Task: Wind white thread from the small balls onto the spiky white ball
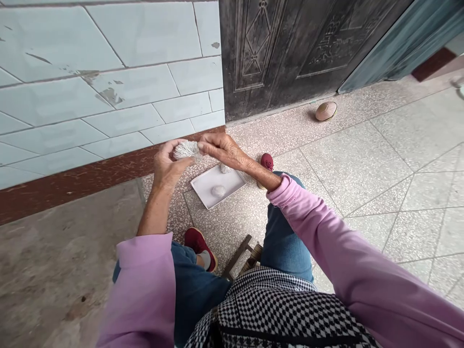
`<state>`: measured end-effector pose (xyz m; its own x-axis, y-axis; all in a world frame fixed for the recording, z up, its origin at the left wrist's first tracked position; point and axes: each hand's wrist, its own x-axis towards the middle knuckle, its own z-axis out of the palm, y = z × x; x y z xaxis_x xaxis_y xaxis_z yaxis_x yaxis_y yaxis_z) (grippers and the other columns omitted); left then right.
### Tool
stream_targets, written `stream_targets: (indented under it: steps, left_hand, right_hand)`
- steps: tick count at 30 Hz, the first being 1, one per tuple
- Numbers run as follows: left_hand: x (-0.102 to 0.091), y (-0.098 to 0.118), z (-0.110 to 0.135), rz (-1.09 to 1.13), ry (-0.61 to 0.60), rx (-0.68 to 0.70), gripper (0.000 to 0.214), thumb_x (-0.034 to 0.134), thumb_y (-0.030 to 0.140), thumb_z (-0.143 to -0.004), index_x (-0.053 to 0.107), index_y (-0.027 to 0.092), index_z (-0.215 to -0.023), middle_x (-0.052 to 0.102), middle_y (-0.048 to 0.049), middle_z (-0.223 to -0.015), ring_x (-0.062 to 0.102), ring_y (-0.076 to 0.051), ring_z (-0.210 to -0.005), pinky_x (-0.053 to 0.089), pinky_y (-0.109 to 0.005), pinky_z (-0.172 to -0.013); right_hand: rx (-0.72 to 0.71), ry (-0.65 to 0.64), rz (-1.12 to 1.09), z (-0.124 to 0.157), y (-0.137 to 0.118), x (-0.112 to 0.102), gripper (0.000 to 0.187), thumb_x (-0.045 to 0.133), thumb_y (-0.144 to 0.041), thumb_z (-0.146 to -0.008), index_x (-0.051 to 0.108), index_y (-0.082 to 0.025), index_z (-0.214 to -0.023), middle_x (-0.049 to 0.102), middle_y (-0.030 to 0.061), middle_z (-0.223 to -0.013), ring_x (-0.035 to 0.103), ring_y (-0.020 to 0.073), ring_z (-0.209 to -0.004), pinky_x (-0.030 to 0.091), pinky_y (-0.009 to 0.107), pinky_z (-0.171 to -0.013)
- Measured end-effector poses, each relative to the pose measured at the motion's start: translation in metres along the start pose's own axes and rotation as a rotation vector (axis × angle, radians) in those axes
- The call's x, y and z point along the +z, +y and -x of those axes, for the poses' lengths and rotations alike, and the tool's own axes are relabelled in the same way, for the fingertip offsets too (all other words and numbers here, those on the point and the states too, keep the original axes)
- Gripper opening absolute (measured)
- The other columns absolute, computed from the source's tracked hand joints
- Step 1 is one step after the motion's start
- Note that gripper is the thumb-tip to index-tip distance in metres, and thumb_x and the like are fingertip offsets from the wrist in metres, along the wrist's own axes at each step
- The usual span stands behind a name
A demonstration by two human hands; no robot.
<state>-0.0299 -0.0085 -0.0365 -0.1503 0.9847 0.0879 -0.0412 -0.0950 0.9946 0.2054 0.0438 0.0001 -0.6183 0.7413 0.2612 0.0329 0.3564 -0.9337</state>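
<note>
You hold the white tuft (185,150) up in the air between both hands, above the far edge of the tray (235,184) on the floor (362,169). Your left hand (167,166) is closed around its base, and your right hand (221,149) pinches its right edge with the fingertips. The tuft looks loose and fibrous, so a hard pull from the right could tear strands away or drag it out of your left palm. It is not squarely over the tray, so anything you drop may miss it and land on the gritty floor. The two small white lumps (218,191) in the tray lie close to your shoe (267,162), and a shift of that foot could knock them.
</note>
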Motion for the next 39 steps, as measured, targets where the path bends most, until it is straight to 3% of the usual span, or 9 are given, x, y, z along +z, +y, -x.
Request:
stream_targets:
  steps: [4,8,14,17,23,27,30,34,39]
  left_hand:
    - [0.013,0.020,0.015,0.064,-0.165,-0.148,0.055,0.114,0.040,-0.067,0.094,0.023,-0.116,0.089,-0.0106,-0.108,0.084,-0.035,-0.105,0.070,-0.047,-0.097]
    - [0.018,0.026,0.019,0.144,-0.289,-0.207,0.055,0.113,0.041,-0.067,0.093,0.023,-0.116,0.087,-0.0112,-0.102,0.084,-0.036,-0.102,0.072,-0.046,-0.090]
    - [0.018,0.019,0.013,0.273,-0.137,-0.104,0.065,0.117,0.042,-0.062,0.085,0.027,-0.117,0.086,-0.0087,-0.114,0.083,-0.032,-0.107,0.074,-0.046,-0.095]
    - [0.014,0.017,0.006,0.287,-0.040,-0.003,0.065,0.119,0.047,-0.064,0.076,0.030,-0.110,0.083,-0.0084,-0.118,0.083,-0.035,-0.120,0.075,-0.049,-0.101]
    - [-0.013,-0.007,-0.014,0.212,0.149,0.048,0.083,0.125,0.046,-0.064,0.066,0.030,-0.121,0.081,0.0005,-0.117,0.076,-0.026,-0.116,0.068,-0.045,-0.102]
    - [-0.017,-0.020,-0.016,0.016,0.138,0.075,0.092,0.125,0.052,-0.068,0.065,0.026,-0.132,0.078,0.0002,-0.110,0.074,-0.025,-0.106,0.063,-0.045,-0.097]
    - [-0.007,-0.013,-0.008,-0.109,0.138,0.104,0.077,0.121,0.050,-0.062,0.077,0.027,-0.121,0.083,-0.0030,-0.111,0.077,-0.029,-0.104,0.064,-0.045,-0.094]
    - [0.008,0.009,0.009,-0.179,-0.032,0.039,0.054,0.112,0.040,-0.062,0.089,0.027,-0.109,0.087,-0.0043,-0.104,0.078,-0.032,-0.094,0.069,-0.048,-0.093]
    - [0.017,0.021,0.019,0.032,-0.297,-0.081,0.047,0.110,0.034,-0.067,0.092,0.025,-0.110,0.086,-0.0081,-0.098,0.083,-0.037,-0.099,0.074,-0.053,-0.099]
  right_hand:
    - [0.070,0.134,-0.050,-0.005,0.007,-0.012,0.065,0.080,-0.072,-0.131,0.061,-0.025,-0.090,0.061,-0.0001,-0.084,0.053,0.0190,-0.083,0.051,0.032,-0.078]
    - [0.058,0.127,-0.037,-0.007,0.019,-0.008,0.067,0.083,-0.067,-0.131,0.054,-0.026,-0.088,0.052,-0.0036,-0.081,0.047,0.0167,-0.079,0.046,0.029,-0.075]
    - [0.143,0.126,0.030,-0.011,0.014,0.001,0.051,0.069,-0.028,-0.138,0.055,-0.025,-0.089,0.056,-0.0041,-0.084,0.050,0.0162,-0.086,0.044,0.030,-0.083]
    - [0.158,0.030,0.106,-0.007,0.013,0.009,0.045,0.067,-0.016,-0.135,0.058,-0.024,-0.093,0.063,-0.0021,-0.090,0.056,0.0174,-0.092,0.045,0.032,-0.088]
    - [0.035,-0.239,0.133,0.009,0.021,0.031,0.038,0.068,-0.026,-0.136,0.070,-0.021,-0.099,0.064,-0.0019,-0.087,0.060,0.0198,-0.087,0.045,0.034,-0.090]
    - [-0.008,-0.208,0.039,0.009,0.014,0.024,0.045,0.073,-0.045,-0.137,0.075,-0.019,-0.101,0.061,-0.0026,-0.085,0.055,0.0181,-0.084,0.046,0.033,-0.086]
    - [0.005,-0.114,-0.029,0.004,0.004,0.009,0.057,0.080,-0.065,-0.133,0.076,-0.021,-0.097,0.058,-0.0020,-0.081,0.052,0.0187,-0.081,0.046,0.033,-0.079]
    - [0.021,0.029,-0.088,-0.003,0.002,-0.010,0.067,0.084,-0.080,-0.127,0.069,-0.023,-0.094,0.061,-0.0005,-0.082,0.051,0.0191,-0.080,0.049,0.032,-0.074]
    - [0.070,0.104,-0.046,-0.009,0.019,-0.014,0.072,0.078,-0.078,-0.131,0.059,-0.024,-0.087,0.054,-0.0023,-0.078,0.047,0.0165,-0.076,0.049,0.028,-0.071]
